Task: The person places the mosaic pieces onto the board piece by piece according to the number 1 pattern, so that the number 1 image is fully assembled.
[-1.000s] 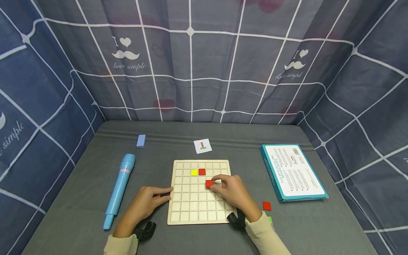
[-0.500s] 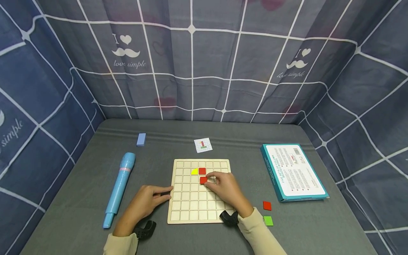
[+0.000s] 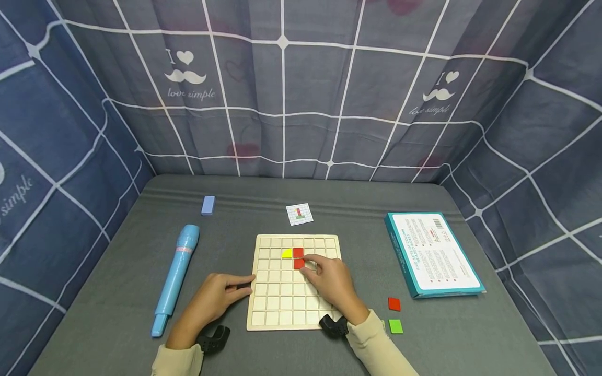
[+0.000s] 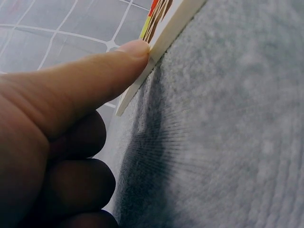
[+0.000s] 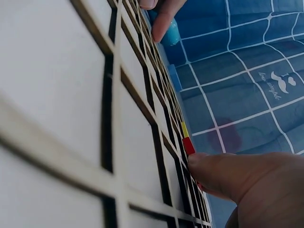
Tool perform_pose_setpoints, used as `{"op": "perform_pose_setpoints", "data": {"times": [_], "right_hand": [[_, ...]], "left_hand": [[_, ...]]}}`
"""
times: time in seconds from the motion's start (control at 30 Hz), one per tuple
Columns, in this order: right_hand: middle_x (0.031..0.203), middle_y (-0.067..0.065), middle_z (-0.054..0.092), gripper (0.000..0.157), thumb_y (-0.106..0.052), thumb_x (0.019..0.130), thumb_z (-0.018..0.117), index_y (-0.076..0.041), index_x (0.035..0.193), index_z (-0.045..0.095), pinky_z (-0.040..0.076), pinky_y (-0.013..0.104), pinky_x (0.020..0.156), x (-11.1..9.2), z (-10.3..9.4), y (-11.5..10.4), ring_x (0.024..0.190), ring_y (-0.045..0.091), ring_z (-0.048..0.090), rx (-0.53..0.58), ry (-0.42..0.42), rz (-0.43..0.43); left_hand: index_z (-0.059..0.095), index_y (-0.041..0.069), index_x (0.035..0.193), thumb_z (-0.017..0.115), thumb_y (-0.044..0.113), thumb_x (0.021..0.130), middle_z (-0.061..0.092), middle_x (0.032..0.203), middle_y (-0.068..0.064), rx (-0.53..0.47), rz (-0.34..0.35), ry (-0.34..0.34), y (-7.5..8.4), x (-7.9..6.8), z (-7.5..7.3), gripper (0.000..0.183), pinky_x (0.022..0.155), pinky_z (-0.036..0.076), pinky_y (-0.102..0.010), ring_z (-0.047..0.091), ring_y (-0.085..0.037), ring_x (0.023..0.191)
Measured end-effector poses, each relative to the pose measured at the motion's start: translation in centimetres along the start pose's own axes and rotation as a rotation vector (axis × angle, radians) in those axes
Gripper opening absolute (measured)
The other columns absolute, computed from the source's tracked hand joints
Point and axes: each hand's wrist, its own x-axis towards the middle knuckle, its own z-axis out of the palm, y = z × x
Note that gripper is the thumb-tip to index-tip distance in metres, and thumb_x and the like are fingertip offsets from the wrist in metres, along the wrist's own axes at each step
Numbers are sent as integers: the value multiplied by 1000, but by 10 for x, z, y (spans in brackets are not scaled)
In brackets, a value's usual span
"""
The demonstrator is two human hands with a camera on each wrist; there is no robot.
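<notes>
I record the right hand (image 3: 333,280) pinching 1 red tile (image 3: 298,264) on the grid board's (image 3: 286,290) far half; the left hand (image 3: 215,296) touches its left edge without gripping. I judge placement in hand; next calls for square seating, then release.

I get soft, fairly even light in the head view. Up close, the pale wooden gridded board (image 5: 140,142) blurs in my right-wrist view.

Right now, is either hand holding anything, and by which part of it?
The right hand pinches the lower red tile on the grid board by its right side; the left hand only touches the board's left edge.
</notes>
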Motion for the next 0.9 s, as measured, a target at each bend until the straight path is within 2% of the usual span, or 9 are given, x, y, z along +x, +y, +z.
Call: {"op": "perform_pose_setpoints", "data": {"times": [0.23, 0.33, 0.47, 0.7, 0.9], "right_hand": [[51, -20, 34, 25, -34, 89, 83, -22, 110, 80, 23, 21, 44, 1, 1, 1, 46, -5, 26, -20, 27, -20], [51, -20, 33, 26, -35, 89, 82, -22, 111, 80, 23, 21, 44, 2, 1, 1, 46, -5, 26, -26, 22, -10], [51, -20, 34, 26, -36, 89, 82, -23, 112, 80, 23, 22, 45, 1, 1, 0, 47, -4, 27, -33, 5, 4], [51, -20, 35, 26, -34, 89, 82, -21, 113, 80, 25, 21, 45, 0, 0, -2, 47, -5, 27, -15, 2, -11], [52, -20, 35, 26, -31, 88, 83, -21, 112, 80, 25, 21, 45, 1, 0, -1, 47, -5, 27, -7, 21, -24]], "left_hand": [[78, 19, 122, 82, 20, 89, 73, 120, -7, -5, -11, -2, 1, 1, 0, 34, 65, 49, -23, 57, -3, 71], [78, 19, 122, 82, 20, 88, 73, 120, -6, -4, -16, 1, 1, 1, 0, 34, 66, 49, -24, 59, -4, 74], [78, 19, 121, 82, 20, 88, 73, 120, -4, -1, -30, 0, 1, 0, 1, 34, 71, 51, -24, 63, -3, 85], [77, 16, 122, 82, 20, 89, 73, 120, -4, 1, -19, -11, 3, -1, 0, 34, 68, 50, -23, 61, -3, 79], [77, 16, 122, 81, 20, 89, 73, 120, -6, 1, 8, -15, 2, 0, -1, 34, 69, 51, -23, 62, -3, 83]]}}
